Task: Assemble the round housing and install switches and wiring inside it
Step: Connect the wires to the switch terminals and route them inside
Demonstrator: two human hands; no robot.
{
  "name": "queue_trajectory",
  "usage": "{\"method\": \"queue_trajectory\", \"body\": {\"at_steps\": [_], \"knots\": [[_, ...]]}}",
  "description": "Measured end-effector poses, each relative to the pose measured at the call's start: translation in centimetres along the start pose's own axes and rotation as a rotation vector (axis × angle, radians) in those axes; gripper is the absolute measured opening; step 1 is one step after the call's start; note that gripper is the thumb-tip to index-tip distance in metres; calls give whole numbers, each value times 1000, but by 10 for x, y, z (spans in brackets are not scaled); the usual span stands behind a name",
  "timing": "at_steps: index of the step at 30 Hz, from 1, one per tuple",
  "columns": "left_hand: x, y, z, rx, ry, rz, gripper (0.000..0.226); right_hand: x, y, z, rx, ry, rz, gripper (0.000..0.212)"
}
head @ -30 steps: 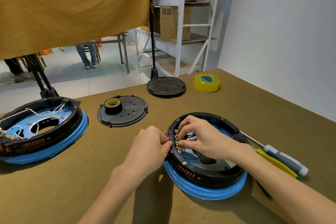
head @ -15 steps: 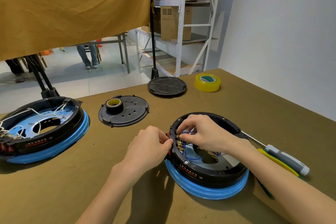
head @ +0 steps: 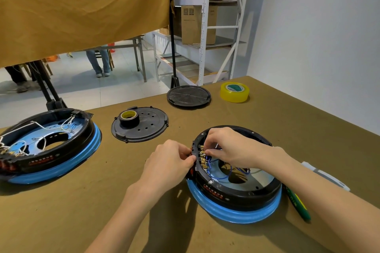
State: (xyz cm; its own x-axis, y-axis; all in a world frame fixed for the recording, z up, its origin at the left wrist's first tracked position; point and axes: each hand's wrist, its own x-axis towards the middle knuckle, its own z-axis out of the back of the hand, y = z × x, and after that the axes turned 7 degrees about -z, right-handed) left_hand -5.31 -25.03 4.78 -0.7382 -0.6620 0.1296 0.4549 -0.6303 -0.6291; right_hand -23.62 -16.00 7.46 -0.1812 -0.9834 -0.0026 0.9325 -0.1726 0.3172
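A round black housing (head: 242, 197) on a blue ring sits in front of me at the right. Brass switch terminals (head: 202, 157) line the inside of its left wall, and thin blue wires (head: 224, 174) loop over its shiny floor. My left hand (head: 166, 167) pinches the housing's left rim from outside, at the terminals. My right hand (head: 232, 147) reaches in from the right, fingers curled, and pinches a wire end at the terminals. What sits under its fingers is hidden.
A second housing (head: 47, 146) with white wires lies at the left. A black cover plate (head: 141, 127) carries a tape roll (head: 129, 118). Another black lid (head: 188, 96) and a yellow tape roll (head: 234, 92) lie further back. Screwdrivers (head: 298, 205) lie right of the housing, under my forearm.
My right hand has lifted off the housing floor and shifted up to the terminals, uncovering the blue wires. My left hand has stayed at the rim.
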Motion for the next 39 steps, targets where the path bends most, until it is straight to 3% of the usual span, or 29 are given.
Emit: {"method": "queue_trajectory", "body": {"at_steps": [8,12,18,26,33,39], "knots": [[1,-2,-18,-89,-107,5,54,0,0,-2,1,-14,-20,17],[3,-1,-25,-252,-168,40,42,0,0,-2,11,-18,-11,16],[6,2,-35,-514,-131,80,31,3,0,0,79,-6,20,8],[7,4,-38,-467,-154,46,33,7,2,2,103,-14,-48,7],[10,7,-39,-393,-161,46,48,12,6,6,62,24,-86,9],[9,6,-38,-387,-165,44,43,10,5,4,63,27,-74,11]]}}
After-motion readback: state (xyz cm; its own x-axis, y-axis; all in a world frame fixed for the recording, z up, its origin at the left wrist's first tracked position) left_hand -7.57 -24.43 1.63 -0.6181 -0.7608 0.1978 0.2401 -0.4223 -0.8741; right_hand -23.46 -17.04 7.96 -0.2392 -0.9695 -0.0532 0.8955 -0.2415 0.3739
